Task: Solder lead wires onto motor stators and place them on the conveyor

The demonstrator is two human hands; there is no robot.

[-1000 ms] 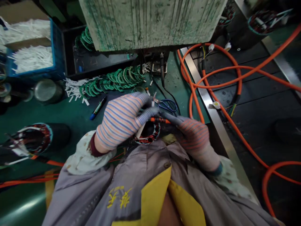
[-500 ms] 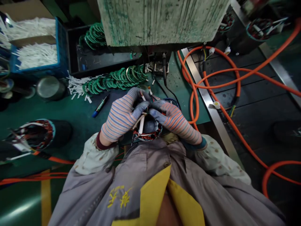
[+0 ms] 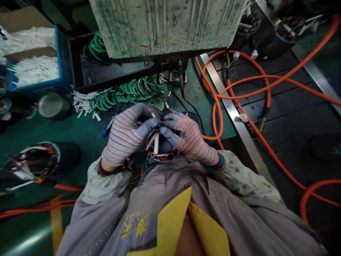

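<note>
A motor stator [image 3: 166, 155] with reddish copper windings and a pale lacing rim rests against my lap at the bench edge. My left hand [image 3: 125, 133], in a striped glove with grey fingers, pinches thin stator wires above its opening. Opposite it, my right hand [image 3: 188, 137] is closed on the same wires, its fingertips almost touching the left ones. The exact wire ends are hidden between the fingers. A white insulating sleeve [image 3: 156, 143] stands out of the stator below the fingertips. Just beyond the hands lies a small brush-like piece [image 3: 166, 103].
White sleeves fill a blue crate [image 3: 65, 73] at far left. Green arc-shaped pieces [image 3: 128, 91] line the black tray [image 3: 77, 85]. A marker [image 3: 108, 128] and metal can [image 3: 53, 107] lie left, near another stator [image 3: 54, 158]. Orange cable [image 3: 218, 121] loops at right, over a metal rail [image 3: 231, 110].
The view has shifted slightly. Both hands stay together over the stator, still on the wires; the right fingers now reach further over toward the left fingertips.
</note>
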